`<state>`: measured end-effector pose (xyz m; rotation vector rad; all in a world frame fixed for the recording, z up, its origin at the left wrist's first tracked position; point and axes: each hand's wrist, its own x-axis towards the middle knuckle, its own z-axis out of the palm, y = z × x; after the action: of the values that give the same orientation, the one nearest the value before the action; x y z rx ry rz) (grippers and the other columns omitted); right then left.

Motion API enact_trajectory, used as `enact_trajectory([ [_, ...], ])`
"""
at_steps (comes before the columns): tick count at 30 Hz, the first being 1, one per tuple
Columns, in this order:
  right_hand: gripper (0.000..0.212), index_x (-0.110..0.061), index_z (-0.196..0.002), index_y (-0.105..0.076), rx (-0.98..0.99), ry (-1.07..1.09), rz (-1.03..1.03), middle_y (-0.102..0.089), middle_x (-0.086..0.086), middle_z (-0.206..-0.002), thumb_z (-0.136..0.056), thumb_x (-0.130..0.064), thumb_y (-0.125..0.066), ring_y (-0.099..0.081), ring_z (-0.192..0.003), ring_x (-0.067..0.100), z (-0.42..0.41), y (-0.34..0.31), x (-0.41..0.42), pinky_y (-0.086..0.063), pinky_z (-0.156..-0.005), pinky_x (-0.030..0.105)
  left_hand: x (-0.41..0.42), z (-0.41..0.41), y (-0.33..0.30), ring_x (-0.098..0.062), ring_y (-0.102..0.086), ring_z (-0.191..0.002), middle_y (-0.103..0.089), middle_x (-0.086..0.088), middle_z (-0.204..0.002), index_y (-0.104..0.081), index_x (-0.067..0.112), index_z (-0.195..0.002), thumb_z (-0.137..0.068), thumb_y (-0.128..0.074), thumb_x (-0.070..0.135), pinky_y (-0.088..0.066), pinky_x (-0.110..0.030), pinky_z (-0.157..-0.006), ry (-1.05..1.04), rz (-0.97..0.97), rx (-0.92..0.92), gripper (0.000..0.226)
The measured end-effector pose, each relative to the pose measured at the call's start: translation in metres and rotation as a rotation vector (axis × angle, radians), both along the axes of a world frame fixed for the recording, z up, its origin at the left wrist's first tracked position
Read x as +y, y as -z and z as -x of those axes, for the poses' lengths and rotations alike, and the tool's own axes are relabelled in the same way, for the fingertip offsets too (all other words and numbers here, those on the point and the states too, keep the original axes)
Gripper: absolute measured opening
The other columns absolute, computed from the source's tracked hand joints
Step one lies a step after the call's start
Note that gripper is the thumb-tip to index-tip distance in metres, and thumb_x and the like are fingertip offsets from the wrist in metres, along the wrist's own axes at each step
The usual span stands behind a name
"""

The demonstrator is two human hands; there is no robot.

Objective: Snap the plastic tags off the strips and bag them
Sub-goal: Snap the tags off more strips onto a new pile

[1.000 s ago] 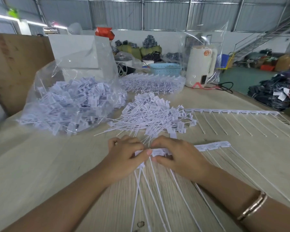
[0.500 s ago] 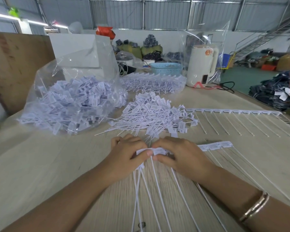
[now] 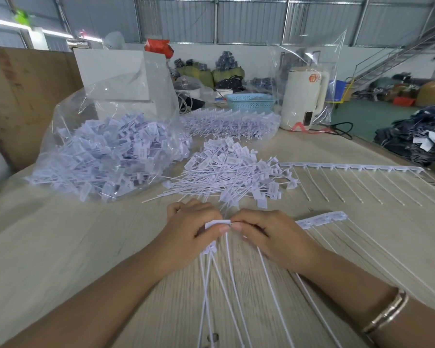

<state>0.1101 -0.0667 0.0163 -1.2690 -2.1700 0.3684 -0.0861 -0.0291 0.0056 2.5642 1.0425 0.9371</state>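
Observation:
A white strip of plastic tags (image 3: 322,218) lies across the table in front of me, its long thin tails running toward me. My left hand (image 3: 195,228) pinches the strip's left end, where several tag heads (image 3: 217,223) show between my thumb and fingers. My right hand (image 3: 269,234) grips the strip just to the right, thumb tips nearly meeting. A loose pile of snapped-off tags (image 3: 226,172) lies just beyond my hands. To the left a clear plastic bag (image 3: 106,151) holds many more tags.
A second full strip (image 3: 349,169) lies at the right, tails pointing toward me. Behind the pile sits a bundle of bagged strips (image 3: 231,124), a blue basket (image 3: 250,101) and a white kettle (image 3: 304,99). A wooden board (image 3: 23,96) stands at left.
My hands have kept their place on the strip; the left hand's pinched tags have twisted slightly, and the tails below it have crossed and bunched together more.

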Motion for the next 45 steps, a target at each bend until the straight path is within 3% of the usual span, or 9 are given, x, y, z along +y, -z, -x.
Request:
enact_trajectory([
  [4, 0.02, -0.026, -0.101, -0.066, 0.136, 0.025, 0.018, -0.067, -0.005, -0.08, -0.096, -0.027, -0.047, -0.062, -0.072, 0.007, -0.004, 0.001, 0.002, -0.05, -0.074, 0.032, 0.001, 0.001, 0.001, -0.005, -0.052, -0.081, -0.057, 0.008, -0.071, -0.057, 0.032, -0.075, -0.083, -0.04, 0.056, -0.029, -0.034, -0.086, 0.031, 0.06, -0.115, 0.031],
  [6, 0.017, -0.025, -0.104, -0.066, 0.152, 0.041, 0.022, -0.065, -0.005, -0.075, -0.093, -0.028, -0.053, -0.058, -0.065, 0.004, -0.007, 0.003, 0.005, -0.048, -0.068, 0.028, 0.002, 0.002, 0.001, -0.002, -0.051, -0.083, -0.057, 0.011, -0.071, -0.053, 0.036, -0.07, -0.082, -0.037, 0.057, -0.028, -0.033, -0.086, -0.005, 0.074, -0.158, 0.029],
  [11, 0.021, -0.031, -0.103, -0.063, 0.116, 0.058, -0.008, -0.048, -0.012, -0.066, -0.083, -0.036, -0.067, -0.048, -0.054, 0.002, -0.008, 0.007, 0.007, -0.035, -0.055, 0.015, 0.006, 0.003, 0.007, 0.01, -0.039, -0.096, -0.057, 0.019, -0.082, -0.055, 0.038, -0.069, -0.08, -0.038, 0.065, -0.013, -0.027, -0.081, -0.174, -0.018, 0.131, 0.033],
  [14, 0.026, -0.03, -0.103, -0.06, 0.126, 0.082, -0.002, -0.049, -0.013, -0.069, -0.08, -0.038, -0.069, -0.051, -0.063, 0.004, -0.008, 0.008, 0.008, -0.044, -0.063, 0.025, 0.008, 0.002, 0.008, 0.012, -0.039, -0.091, -0.055, 0.02, -0.078, -0.056, 0.036, -0.076, -0.085, -0.056, 0.052, -0.016, -0.029, -0.08, -0.179, 0.025, 0.082, 0.018],
  [18, 0.027, -0.032, -0.1, -0.056, 0.111, 0.1, -0.019, -0.049, -0.016, -0.07, -0.079, -0.04, -0.069, -0.053, -0.067, 0.004, -0.007, 0.008, 0.007, -0.046, -0.068, 0.027, 0.006, 0.004, 0.005, 0.008, -0.042, -0.087, -0.055, 0.018, -0.076, -0.057, 0.035, -0.077, -0.082, -0.052, 0.044, -0.019, -0.027, -0.083, -0.11, 0.018, 0.03, 0.012],
  [27, 0.042, -0.024, -0.116, -0.052, -0.066, 0.099, -0.135, -0.054, -0.014, -0.076, -0.081, -0.041, -0.067, -0.047, -0.063, 0.002, 0.005, -0.003, -0.003, -0.034, -0.062, 0.022, 0.002, 0.001, 0.0, 0.003, -0.041, -0.099, -0.058, 0.014, -0.084, -0.063, 0.028, -0.077, -0.08, -0.022, 0.064, -0.016, -0.017, -0.09, -0.068, 0.05, -0.023, 0.055],
  [38, 0.047, -0.025, -0.122, -0.049, -0.137, 0.054, -0.155, -0.065, -0.007, -0.087, -0.082, -0.046, -0.062, -0.058, -0.083, 0.012, 0.015, -0.002, -0.007, -0.032, -0.071, 0.025, 0.002, -0.002, 0.001, -0.009, -0.049, -0.08, -0.059, 0.008, -0.072, -0.064, 0.014, -0.067, -0.082, -0.044, 0.049, -0.039, -0.035, -0.079, 0.054, -0.02, -0.02, 0.043],
  [42, 0.035, -0.027, -0.12, -0.054, -0.145, 0.069, -0.138, -0.064, -0.01, -0.11, -0.087, -0.038, -0.059, -0.057, -0.101, 0.01, 0.01, -0.002, -0.007, -0.039, -0.089, 0.029, 0.004, -0.001, 0.001, -0.004, -0.046, -0.071, -0.052, 0.012, -0.064, -0.064, 0.012, -0.067, -0.084, -0.052, 0.041, -0.039, -0.028, -0.071, 0.066, 0.006, -0.05, 0.035],
  [45, 0.029, -0.029, -0.118, -0.055, -0.155, 0.086, -0.127, -0.063, -0.007, -0.102, -0.089, -0.029, -0.054, -0.056, -0.094, 0.011, 0.003, -0.003, -0.006, -0.039, -0.082, 0.028, 0.006, 0.0, 0.001, 0.0, -0.044, -0.068, -0.048, 0.014, -0.06, -0.056, 0.023, -0.064, -0.084, -0.053, 0.033, -0.034, -0.02, -0.066, 0.032, 0.047, -0.07, 0.022],
])
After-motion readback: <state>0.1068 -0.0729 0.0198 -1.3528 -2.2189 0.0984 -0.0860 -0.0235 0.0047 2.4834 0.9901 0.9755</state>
